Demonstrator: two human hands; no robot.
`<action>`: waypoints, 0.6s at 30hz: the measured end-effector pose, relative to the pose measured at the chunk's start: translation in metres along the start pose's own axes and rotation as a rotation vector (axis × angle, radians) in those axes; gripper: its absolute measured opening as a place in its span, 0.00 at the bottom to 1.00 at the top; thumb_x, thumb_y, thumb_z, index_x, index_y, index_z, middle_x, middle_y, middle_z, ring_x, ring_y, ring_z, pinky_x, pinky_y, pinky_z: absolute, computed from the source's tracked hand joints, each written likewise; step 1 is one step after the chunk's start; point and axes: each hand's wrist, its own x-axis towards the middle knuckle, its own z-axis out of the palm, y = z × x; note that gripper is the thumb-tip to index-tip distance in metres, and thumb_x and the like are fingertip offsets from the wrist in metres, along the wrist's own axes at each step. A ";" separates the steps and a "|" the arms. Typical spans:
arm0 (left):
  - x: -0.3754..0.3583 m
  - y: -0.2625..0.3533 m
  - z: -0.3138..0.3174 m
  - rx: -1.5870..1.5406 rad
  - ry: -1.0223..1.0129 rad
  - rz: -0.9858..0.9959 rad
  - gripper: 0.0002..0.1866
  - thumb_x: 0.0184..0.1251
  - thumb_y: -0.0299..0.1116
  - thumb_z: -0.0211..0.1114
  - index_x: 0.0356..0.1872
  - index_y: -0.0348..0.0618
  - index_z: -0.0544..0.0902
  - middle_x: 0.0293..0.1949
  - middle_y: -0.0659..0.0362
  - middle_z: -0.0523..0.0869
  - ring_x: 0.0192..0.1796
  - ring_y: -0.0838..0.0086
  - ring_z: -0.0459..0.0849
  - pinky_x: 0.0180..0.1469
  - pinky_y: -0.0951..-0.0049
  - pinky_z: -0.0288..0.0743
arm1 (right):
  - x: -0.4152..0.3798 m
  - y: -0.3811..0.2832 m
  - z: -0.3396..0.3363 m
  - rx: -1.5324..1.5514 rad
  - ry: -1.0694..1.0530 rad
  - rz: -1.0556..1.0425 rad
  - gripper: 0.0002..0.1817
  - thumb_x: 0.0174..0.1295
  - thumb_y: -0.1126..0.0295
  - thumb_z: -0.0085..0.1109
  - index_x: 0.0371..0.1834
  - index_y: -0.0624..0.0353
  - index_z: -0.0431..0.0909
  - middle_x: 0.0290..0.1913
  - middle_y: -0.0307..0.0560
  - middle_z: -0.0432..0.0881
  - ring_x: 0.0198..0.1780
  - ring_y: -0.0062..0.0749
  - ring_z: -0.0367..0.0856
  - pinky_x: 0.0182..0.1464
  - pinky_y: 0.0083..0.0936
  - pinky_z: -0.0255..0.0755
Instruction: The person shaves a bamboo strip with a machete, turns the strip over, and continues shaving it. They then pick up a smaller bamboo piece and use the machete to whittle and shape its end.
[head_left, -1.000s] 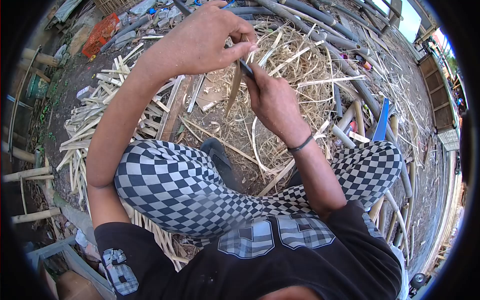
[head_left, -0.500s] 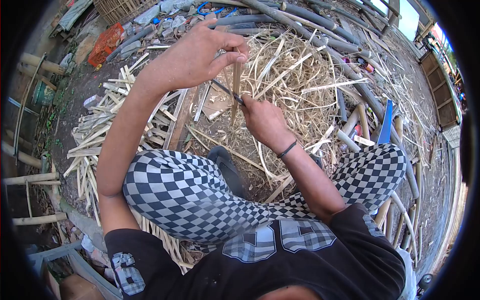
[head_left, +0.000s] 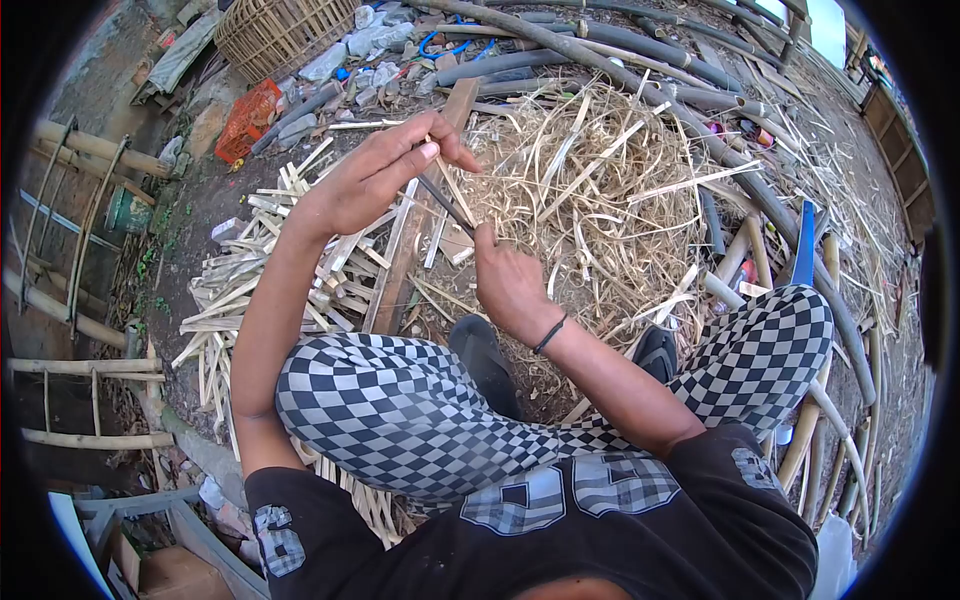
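Note:
My left hand (head_left: 385, 175) is raised at upper centre-left, pinching the top of a thin pale bamboo strip (head_left: 456, 192) between thumb and fingers. The strip slants down toward my right hand (head_left: 512, 283), which is closed around a knife. Its dark, narrow knife blade (head_left: 440, 200) points up and left, crossing close beside the strip. The knife's handle is hidden in my fist. Right behind both hands lies a heap of curly bamboo shavings (head_left: 600, 200).
Split bamboo pieces (head_left: 245, 290) are piled at the left beside a wooden plank (head_left: 405, 250). Bamboo poles (head_left: 780, 220) border the shavings behind and right. A blue saw-like tool (head_left: 804, 245) stands near my right knee. An orange crate (head_left: 248, 120) and woven basket (head_left: 280, 35) sit farther back.
My left hand has come lower, and the strip now leans instead of hanging upright. My right hand has dropped slightly, still gripping the knife. The view has shifted a little.

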 end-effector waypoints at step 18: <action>0.009 -0.004 0.001 0.128 0.015 -0.045 0.16 0.86 0.39 0.42 0.48 0.40 0.75 0.49 0.55 0.86 0.55 0.71 0.80 0.62 0.65 0.71 | 0.008 0.019 -0.019 0.068 -0.138 0.007 0.14 0.59 0.81 0.50 0.49 0.64 0.66 0.27 0.63 0.84 0.33 0.60 0.87 0.35 0.52 0.77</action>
